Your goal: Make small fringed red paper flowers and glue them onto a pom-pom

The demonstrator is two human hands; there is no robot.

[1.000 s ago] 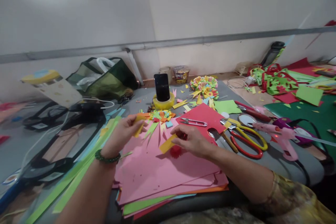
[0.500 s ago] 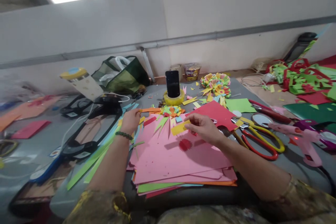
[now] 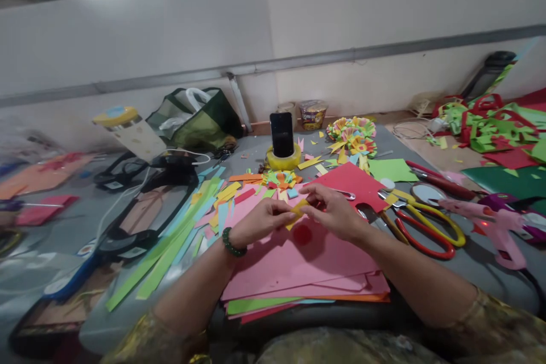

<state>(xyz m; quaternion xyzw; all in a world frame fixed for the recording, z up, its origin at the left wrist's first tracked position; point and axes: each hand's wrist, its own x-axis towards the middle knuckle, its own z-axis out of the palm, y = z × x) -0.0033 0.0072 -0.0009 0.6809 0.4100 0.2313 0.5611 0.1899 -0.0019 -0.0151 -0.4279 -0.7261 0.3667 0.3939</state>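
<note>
- Pink paper stack (image 3: 294, 270): we find it lying before the person, beneath both hands.
- Right hand (image 3: 333, 210): we note thumb and fingers closed on the yellow paper strip (image 3: 299, 213), at its right end.
- Left hand (image 3: 262, 220): half a second ago we recorded it at the far left of the stack; it has since come across to the strip, its thumb and fingertips pinched on the left end.
- Yellow paper strip: now tilted between both sets of fingertips, above the stack. In our judgement, this gives two-handed control for shaping; blur prevents us confirming any fold.
- Red paper disc (image 3: 302, 234): lies on the stack just nearer than the strip, untouched.
</note>
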